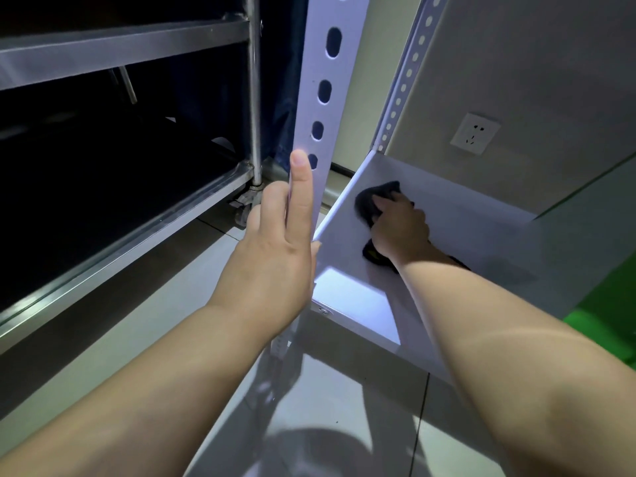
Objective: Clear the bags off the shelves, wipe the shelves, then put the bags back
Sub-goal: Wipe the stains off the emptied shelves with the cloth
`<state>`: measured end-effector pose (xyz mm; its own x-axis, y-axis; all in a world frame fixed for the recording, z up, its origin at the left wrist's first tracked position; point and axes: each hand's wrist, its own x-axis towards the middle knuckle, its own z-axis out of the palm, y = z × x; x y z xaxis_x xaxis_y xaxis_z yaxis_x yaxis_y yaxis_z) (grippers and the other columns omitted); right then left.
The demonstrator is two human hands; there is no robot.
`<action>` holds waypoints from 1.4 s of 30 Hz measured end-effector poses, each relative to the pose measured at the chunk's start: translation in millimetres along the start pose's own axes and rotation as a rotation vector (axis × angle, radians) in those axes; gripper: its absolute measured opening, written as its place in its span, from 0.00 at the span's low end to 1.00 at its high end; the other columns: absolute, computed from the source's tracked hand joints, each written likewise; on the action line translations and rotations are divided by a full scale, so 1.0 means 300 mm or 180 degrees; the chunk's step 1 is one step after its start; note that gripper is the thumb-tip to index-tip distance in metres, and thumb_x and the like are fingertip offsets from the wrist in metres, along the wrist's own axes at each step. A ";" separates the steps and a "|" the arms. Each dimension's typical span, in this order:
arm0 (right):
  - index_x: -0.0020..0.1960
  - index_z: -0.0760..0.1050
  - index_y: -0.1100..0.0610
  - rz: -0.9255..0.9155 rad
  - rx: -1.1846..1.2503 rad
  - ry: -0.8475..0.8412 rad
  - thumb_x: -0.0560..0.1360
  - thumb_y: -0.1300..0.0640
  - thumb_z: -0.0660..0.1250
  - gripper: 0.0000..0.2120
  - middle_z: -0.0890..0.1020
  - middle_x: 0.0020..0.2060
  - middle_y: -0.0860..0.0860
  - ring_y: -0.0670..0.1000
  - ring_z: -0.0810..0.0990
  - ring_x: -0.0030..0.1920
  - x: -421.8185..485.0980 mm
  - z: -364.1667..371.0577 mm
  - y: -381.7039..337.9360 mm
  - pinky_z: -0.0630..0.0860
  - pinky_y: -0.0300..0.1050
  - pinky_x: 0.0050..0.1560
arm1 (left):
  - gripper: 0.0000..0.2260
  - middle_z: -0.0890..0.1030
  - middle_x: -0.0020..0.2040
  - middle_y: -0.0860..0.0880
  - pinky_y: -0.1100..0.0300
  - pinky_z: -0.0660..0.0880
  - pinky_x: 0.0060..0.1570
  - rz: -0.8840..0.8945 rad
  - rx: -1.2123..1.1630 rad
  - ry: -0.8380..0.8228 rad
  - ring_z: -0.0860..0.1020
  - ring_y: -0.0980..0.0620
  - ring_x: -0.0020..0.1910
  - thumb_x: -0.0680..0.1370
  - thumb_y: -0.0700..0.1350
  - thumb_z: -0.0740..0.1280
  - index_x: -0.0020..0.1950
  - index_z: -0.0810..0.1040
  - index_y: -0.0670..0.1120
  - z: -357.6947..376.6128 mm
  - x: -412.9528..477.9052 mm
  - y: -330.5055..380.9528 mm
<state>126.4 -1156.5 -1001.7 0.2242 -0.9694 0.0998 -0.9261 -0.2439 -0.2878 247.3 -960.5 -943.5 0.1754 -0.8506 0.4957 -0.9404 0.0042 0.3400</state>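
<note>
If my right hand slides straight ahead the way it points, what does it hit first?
Probably the back left corner of the shelf: the right hand, on the cloth, points toward the rear post there. Depth is hard to judge.

One dark cloth [370,201], one white shelf [481,242], two slotted uprights [320,98] [409,74], one wall socket [475,132], two hands [275,256] [401,228].

No legible text, label, brand or number anywhere: none on the white shelf [457,218], slotted upright [318,108] or wall socket [475,133].
</note>
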 end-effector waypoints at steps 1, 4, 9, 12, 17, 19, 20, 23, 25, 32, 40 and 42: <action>0.65 0.71 0.44 -0.0322 0.0009 -0.0055 0.77 0.58 0.57 0.19 0.66 0.70 0.50 0.63 0.67 0.62 0.003 0.011 -0.020 0.67 0.52 0.59 | 0.43 0.70 0.55 0.36 0.58 0.65 0.38 -0.0002 -0.0011 0.0001 0.70 0.42 0.41 0.73 0.37 0.69 0.73 0.38 0.37 0.002 -0.001 -0.001; 0.63 0.71 0.40 -0.1016 0.0329 -0.0466 0.77 0.48 0.56 0.16 0.71 0.65 0.48 0.58 0.71 0.61 -0.049 0.024 -0.076 0.70 0.47 0.57 | 0.44 0.70 0.56 0.36 0.57 0.65 0.39 -0.0035 -0.0090 0.0046 0.71 0.40 0.43 0.72 0.37 0.69 0.73 0.37 0.39 0.009 -0.002 -0.001; 0.65 0.70 0.40 -0.1335 0.0172 -0.0356 0.78 0.56 0.56 0.19 0.65 0.71 0.44 0.58 0.68 0.65 -0.140 0.017 -0.015 0.70 0.52 0.60 | 0.42 0.70 0.56 0.35 0.56 0.65 0.39 -0.0014 -0.0163 0.0030 0.72 0.39 0.44 0.73 0.37 0.69 0.73 0.40 0.42 0.004 -0.003 -0.003; 0.68 0.66 0.45 -0.0014 -0.0258 -0.0023 0.76 0.59 0.55 0.22 0.62 0.72 0.51 0.63 0.66 0.64 -0.058 -0.014 0.081 0.66 0.55 0.62 | 0.40 0.69 0.57 0.36 0.56 0.65 0.40 0.0020 -0.0170 -0.0011 0.71 0.40 0.44 0.74 0.38 0.68 0.73 0.40 0.45 0.003 -0.001 -0.007; 0.71 0.63 0.51 0.1060 -0.0335 -0.0232 0.76 0.57 0.56 0.22 0.61 0.71 0.57 0.65 0.62 0.67 0.089 -0.030 0.088 0.63 0.61 0.64 | 0.40 0.69 0.57 0.37 0.57 0.65 0.39 0.0056 -0.0142 0.0021 0.70 0.42 0.43 0.74 0.40 0.66 0.73 0.38 0.44 0.013 -0.004 -0.020; 0.69 0.65 0.47 0.0256 -0.0270 -0.0221 0.76 0.58 0.56 0.22 0.63 0.72 0.52 0.63 0.64 0.67 0.092 -0.004 0.033 0.64 0.57 0.64 | 0.40 0.69 0.57 0.37 0.57 0.65 0.39 0.0067 -0.0176 0.0042 0.70 0.41 0.44 0.74 0.40 0.66 0.73 0.39 0.46 0.013 -0.004 -0.020; 0.68 0.67 0.44 -0.0282 -0.0152 -0.0308 0.76 0.58 0.57 0.21 0.64 0.72 0.49 0.62 0.65 0.67 0.084 0.007 0.000 0.65 0.55 0.65 | 0.40 0.69 0.57 0.37 0.56 0.65 0.38 0.0063 -0.0195 0.0050 0.70 0.41 0.44 0.74 0.40 0.66 0.73 0.39 0.47 0.014 -0.003 -0.019; 0.61 0.74 0.43 -0.1741 0.0130 -0.0649 0.77 0.57 0.58 0.17 0.69 0.69 0.45 0.59 0.69 0.66 0.017 0.038 -0.067 0.68 0.55 0.63 | 0.40 0.69 0.57 0.36 0.54 0.66 0.38 0.0054 -0.0279 0.0054 0.71 0.38 0.44 0.73 0.38 0.67 0.73 0.41 0.48 0.013 -0.002 -0.017; 0.62 0.75 0.43 -0.1830 0.0254 -0.0608 0.76 0.59 0.59 0.18 0.70 0.69 0.46 0.58 0.70 0.65 0.012 0.036 -0.039 0.68 0.54 0.63 | 0.41 0.69 0.57 0.35 0.54 0.66 0.38 0.0058 -0.0269 0.0045 0.72 0.37 0.44 0.73 0.38 0.68 0.73 0.42 0.47 0.011 -0.003 -0.016; 0.72 0.61 0.52 0.1361 -0.0428 -0.0364 0.75 0.56 0.61 0.26 0.61 0.71 0.56 0.64 0.63 0.67 0.094 -0.042 0.115 0.64 0.59 0.63 | 0.40 0.68 0.57 0.37 0.55 0.66 0.36 0.0060 -0.0285 0.0046 0.70 0.40 0.44 0.74 0.39 0.67 0.73 0.40 0.48 0.017 -0.006 -0.022; 0.65 0.71 0.41 -0.1318 0.0302 -0.0657 0.76 0.54 0.57 0.19 0.69 0.69 0.46 0.57 0.70 0.65 -0.122 0.026 -0.090 0.70 0.51 0.61 | 0.41 0.68 0.59 0.36 0.54 0.67 0.35 0.0028 -0.0303 0.0080 0.71 0.38 0.46 0.73 0.39 0.68 0.73 0.41 0.47 0.023 -0.010 -0.024; 0.66 0.70 0.42 -0.1200 0.0338 -0.0612 0.77 0.58 0.57 0.20 0.66 0.71 0.44 0.55 0.67 0.68 -0.148 0.010 -0.043 0.67 0.51 0.64 | 0.40 0.68 0.59 0.36 0.55 0.66 0.35 0.0042 -0.0266 0.0096 0.71 0.37 0.46 0.73 0.39 0.68 0.73 0.41 0.47 0.019 -0.010 -0.022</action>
<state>129.3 -1110.4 -1005.2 0.6024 -0.7972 0.0403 -0.7347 -0.5735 -0.3625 251.1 -961.1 -951.8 0.1729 -0.8340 0.5239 -0.9154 0.0603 0.3980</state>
